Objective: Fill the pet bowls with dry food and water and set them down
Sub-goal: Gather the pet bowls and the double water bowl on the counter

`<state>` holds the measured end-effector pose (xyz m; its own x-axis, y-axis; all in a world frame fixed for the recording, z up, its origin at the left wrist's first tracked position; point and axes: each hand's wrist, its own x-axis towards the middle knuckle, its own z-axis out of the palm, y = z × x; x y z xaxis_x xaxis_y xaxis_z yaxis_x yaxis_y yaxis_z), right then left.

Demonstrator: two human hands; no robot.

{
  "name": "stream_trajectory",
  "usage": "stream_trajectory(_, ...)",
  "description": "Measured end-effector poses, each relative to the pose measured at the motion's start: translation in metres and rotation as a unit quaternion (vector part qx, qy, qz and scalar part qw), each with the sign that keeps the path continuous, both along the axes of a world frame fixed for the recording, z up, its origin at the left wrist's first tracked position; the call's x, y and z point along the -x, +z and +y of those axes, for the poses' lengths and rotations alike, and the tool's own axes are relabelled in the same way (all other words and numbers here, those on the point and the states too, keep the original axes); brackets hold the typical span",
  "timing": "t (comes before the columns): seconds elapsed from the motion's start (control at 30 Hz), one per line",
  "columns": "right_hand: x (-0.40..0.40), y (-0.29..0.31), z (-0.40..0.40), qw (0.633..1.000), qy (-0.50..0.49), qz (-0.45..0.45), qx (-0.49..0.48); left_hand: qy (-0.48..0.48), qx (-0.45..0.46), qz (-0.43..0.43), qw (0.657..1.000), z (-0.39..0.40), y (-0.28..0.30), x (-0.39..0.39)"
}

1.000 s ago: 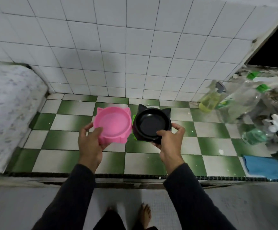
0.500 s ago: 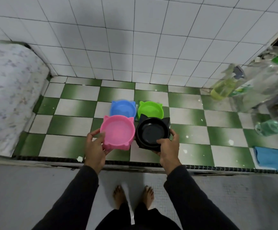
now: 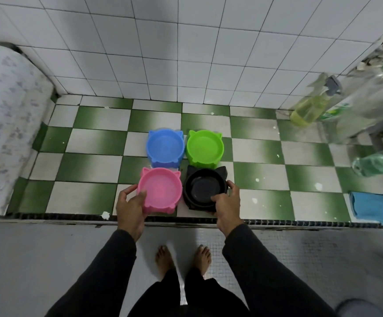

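White wall tiles are meeting a green-and-white checkered floor (image 3: 90, 143) in what looks like a washing alcove, raised a step above the grey floor where the person is standing barefoot. Nearest, both arms in dark sleeves are reaching down over the step's edge. The left hand (image 3: 130, 202) is gripping the pink bowl (image 3: 159, 191), thumb hooked over its near rim and fingers curled round the left side; the right hand (image 3: 227, 203) is clamping the black bowl (image 3: 205, 188) the same way, thumb on the near rim and fingers wrapped round the right side. Gripping by the outer edges is probably keeping the bowls level, and whether they are already resting on the tiles is hard to tell. Both look empty of food, though water cannot be ruled out. Just behind them the blue bowl (image 3: 165, 148) and green bowl (image 3: 204, 148) are sitting side by side, so the four are forming a tidy square. Further right, a spray bottle (image 3: 311, 106) is leaning by the wall, and a blue cloth (image 3: 373, 208) is lying near the edge.
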<state>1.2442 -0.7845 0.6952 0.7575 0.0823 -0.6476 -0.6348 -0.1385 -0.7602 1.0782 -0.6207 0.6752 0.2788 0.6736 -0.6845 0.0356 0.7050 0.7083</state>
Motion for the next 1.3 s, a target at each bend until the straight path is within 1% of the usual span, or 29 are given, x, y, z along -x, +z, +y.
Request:
stream_trajectory(0.13, 0.0, -0.005, 0.001, 1.0, 0.011, -0.009, 0.0, 0.006, 0.003, -0.001, 1.0, 0.0, -0.007, -0.002)
stream_trajectory(0.23, -0.002, -0.009, 0.0, 0.999, 0.031, -0.02, 0.015, -0.011, -0.02, 0.038, 0.999, 0.0, -0.014, -0.002)
stream_trajectory(0.37, -0.004, -0.013, -0.003, 0.988, 0.095, -0.065, 0.105, -0.033, -0.069, 0.102, 0.992, 0.003, -0.022, -0.003)
stream_trajectory(0.5, -0.009, -0.016, -0.004, 0.962, 0.149, -0.114, 0.2, -0.065, -0.115, 0.175, 0.976, 0.007, -0.024, -0.007)
stream_trajectory(0.67, -0.021, -0.021, -0.006, 0.934, 0.208, -0.141, 0.255, -0.095, -0.146, 0.236, 0.956, 0.013, -0.025, -0.013)
stream_trajectory(0.73, -0.025, -0.019, -0.005, 0.925, 0.214, -0.15, 0.276, -0.103, -0.156, 0.257, 0.948, 0.014, -0.025, -0.016)
stream_trajectory(0.97, -0.035, -0.017, -0.004, 0.925, 0.201, -0.155, 0.283, -0.132, -0.168, 0.296, 0.931, 0.017, -0.023, -0.021)
stream_trajectory(1.1, -0.036, -0.017, -0.005, 0.909, 0.231, -0.166, 0.306, -0.144, -0.171, 0.306, 0.926, 0.018, -0.02, -0.023)
stream_trajectory(1.3, -0.037, -0.016, -0.006, 0.9, 0.26, -0.153, 0.314, -0.161, -0.184, 0.335, 0.91, 0.021, -0.012, -0.03)
